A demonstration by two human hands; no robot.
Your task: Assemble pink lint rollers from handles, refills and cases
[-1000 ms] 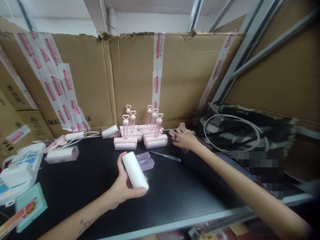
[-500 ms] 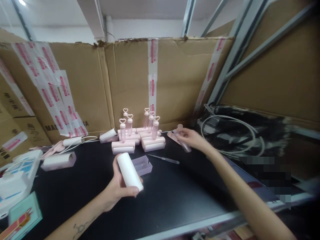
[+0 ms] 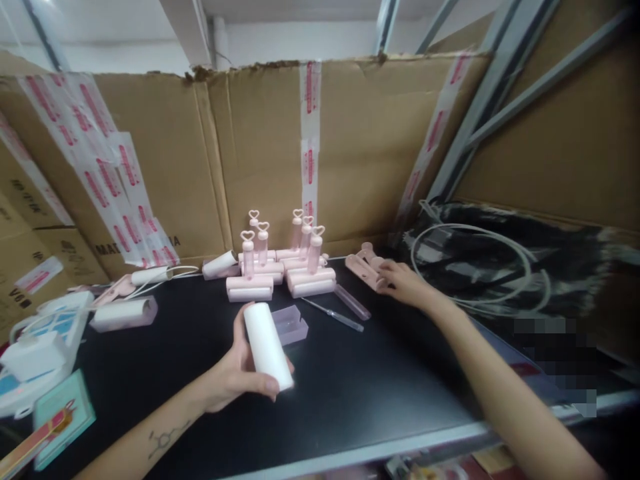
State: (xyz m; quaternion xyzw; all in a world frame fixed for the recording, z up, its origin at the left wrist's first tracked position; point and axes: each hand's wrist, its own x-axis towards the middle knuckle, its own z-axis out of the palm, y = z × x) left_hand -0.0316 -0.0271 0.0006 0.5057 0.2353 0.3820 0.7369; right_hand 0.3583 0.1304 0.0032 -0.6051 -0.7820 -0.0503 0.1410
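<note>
My left hand (image 3: 237, 377) is wrapped around a white lint roller sheet roll (image 3: 267, 347), tilted above the black table. Beyond the roll lies an open translucent purple cover (image 3: 291, 327). Farther right, my right hand (image 3: 403, 283) pinches the near end of a pink lint roller holder (image 3: 364, 272); its fingers partly hide that end. Left of this hand, a narrow translucent purple strip (image 3: 353, 302) lies close to a thin clear-handled tool (image 3: 333, 313). Several pink lint rollers (image 3: 311, 281) with heart-topped handles stand grouped behind the roll.
On the left are rolls in covers (image 3: 125, 313), a white power strip (image 3: 75, 333) and a teal box (image 3: 65, 413). Cardboard (image 3: 260, 160) walls the back. Coiled white cable (image 3: 475, 233) lies on black plastic at right. A metal edge (image 3: 390, 450) borders the table.
My right hand has moved slightly right and down, uncovering more of the pink holder and the purple strip. The left hand still holds the roll; the view has shifted a little.
</note>
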